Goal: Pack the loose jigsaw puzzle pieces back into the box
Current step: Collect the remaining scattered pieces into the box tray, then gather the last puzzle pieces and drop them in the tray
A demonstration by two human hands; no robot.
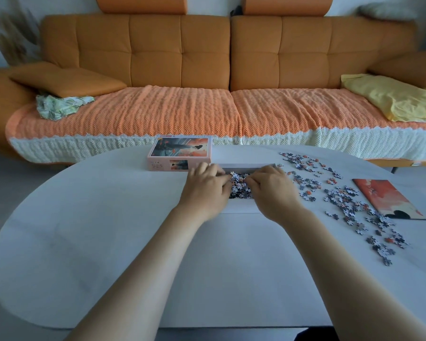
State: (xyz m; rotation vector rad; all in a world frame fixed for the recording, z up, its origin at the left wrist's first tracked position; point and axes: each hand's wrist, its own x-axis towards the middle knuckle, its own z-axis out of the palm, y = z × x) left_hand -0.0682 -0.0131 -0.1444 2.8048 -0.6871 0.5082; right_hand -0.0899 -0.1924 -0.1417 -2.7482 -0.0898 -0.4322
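A white open box (244, 208) sits mid-table with a heap of puzzle pieces (240, 187) inside it. My left hand (207, 190) and my right hand (272, 190) are both over the box, fingers curled down onto the heap from either side. Whether either hand actually holds pieces is hidden by the fingers. Many loose puzzle pieces (344, 200) lie scattered on the table to the right of the box. The pink box lid (180, 153), printed with the puzzle picture, rests at the far left of the box.
A flat orange picture sheet (386, 199) lies at the right, beside the loose pieces. The white oval table (108, 230) stands in front of an orange sofa (207, 70) with cushions and a yellow cloth (391, 97).
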